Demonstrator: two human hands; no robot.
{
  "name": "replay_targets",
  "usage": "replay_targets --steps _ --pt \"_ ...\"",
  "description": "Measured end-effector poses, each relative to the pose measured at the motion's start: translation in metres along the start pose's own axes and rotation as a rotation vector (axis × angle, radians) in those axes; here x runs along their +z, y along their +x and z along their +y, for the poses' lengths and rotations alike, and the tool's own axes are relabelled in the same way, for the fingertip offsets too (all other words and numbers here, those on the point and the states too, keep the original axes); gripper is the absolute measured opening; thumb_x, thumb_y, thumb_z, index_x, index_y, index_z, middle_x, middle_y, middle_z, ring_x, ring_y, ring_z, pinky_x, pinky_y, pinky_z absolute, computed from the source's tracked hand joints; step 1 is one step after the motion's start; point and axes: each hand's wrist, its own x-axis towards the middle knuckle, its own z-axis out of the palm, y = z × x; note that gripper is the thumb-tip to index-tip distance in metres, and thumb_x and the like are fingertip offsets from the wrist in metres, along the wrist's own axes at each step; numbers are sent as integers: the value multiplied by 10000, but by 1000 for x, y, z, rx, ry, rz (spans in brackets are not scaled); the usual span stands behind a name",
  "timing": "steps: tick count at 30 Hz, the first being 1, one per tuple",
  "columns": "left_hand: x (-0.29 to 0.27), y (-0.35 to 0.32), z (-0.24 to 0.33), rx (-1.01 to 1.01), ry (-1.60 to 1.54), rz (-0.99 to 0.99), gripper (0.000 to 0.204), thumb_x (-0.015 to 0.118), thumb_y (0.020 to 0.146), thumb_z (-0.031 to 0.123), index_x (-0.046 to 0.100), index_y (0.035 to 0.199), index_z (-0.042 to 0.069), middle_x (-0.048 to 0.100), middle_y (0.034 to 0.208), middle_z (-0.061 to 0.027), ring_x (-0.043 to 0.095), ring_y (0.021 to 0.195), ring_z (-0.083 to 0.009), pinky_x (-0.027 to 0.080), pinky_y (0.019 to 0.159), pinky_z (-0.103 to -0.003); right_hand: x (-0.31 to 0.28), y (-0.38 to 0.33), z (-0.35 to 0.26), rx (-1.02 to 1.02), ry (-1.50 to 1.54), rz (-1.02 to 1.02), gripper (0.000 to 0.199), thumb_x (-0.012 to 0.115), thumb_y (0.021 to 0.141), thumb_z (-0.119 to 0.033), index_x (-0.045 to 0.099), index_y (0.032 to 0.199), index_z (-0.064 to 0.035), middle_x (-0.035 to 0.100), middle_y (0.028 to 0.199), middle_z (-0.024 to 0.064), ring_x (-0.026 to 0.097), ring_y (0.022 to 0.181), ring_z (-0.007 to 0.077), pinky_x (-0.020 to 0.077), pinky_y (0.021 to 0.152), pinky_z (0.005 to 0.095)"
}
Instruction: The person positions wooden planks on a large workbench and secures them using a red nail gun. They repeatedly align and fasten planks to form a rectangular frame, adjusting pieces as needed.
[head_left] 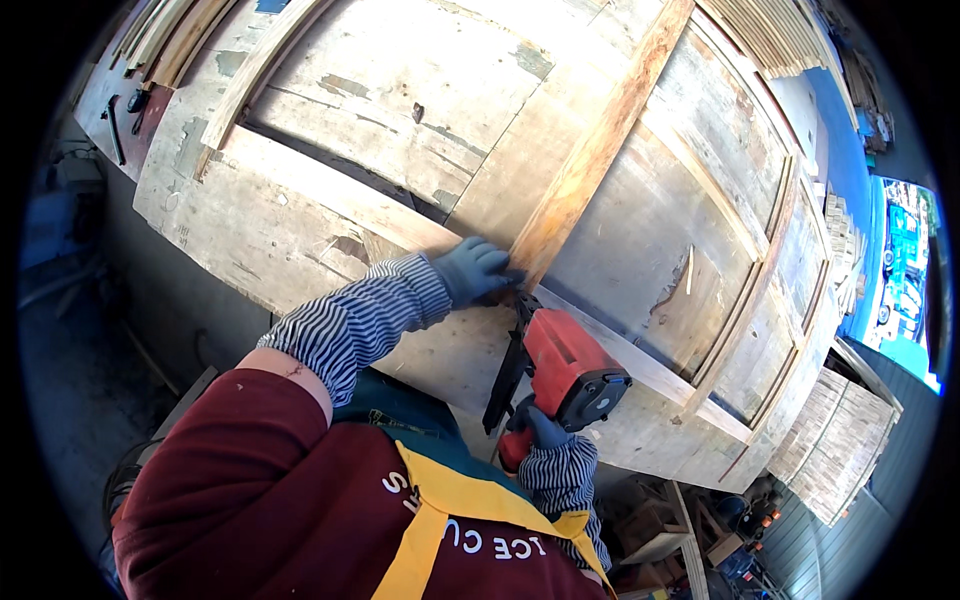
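My right hand, in a grey-blue glove with a striped sleeve, is wrapped round the handle of a red and black nail gun. The gun's nose points away from me and meets the wooden frame where a long plank joins the near rail. My left hand, gloved alike, presses on that same joint, just left of the gun's nose. Its fingers are bent over the wood, and their tips are partly hidden. The frame lies flat on a worn plywood worktable.
A second rail runs right from the joint to crosspieces. Stacked wood strips lie at the far right, more strips at the far left. A hammer rests at the left edge. Wood scraps sit below the table.
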Motion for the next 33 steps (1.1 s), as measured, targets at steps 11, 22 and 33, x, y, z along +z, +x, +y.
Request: replay_targets --steps 11,22,33 --pt "-5 4 3 -35 -32 -20 551 722 728 336 598 1248 204 521 1091 -101 508 1072 -289 396 942 -459 2 -6 -4 30 16 -13 582 674 730 -57 474 1275 -13 608 1015 172 600 864 269 498 759 352" --pt "-4 4 -1 -25 -28 -66 586 737 710 346 590 1255 188 512 1087 -100 503 1070 -284 388 940 -451 7 -5 -19 35 26 -30 550 667 732 -55 488 1250 -15 625 939 163 614 776 267 509 697 349" --pt "6 -5 4 -28 -29 -41 662 750 712 369 537 1318 209 510 1130 -125 495 1088 -304 371 960 -468 13 -5 -27 -59 22 -59 518 660 733 -53 501 1225 -18 641 863 155 628 689 265 520 636 347"
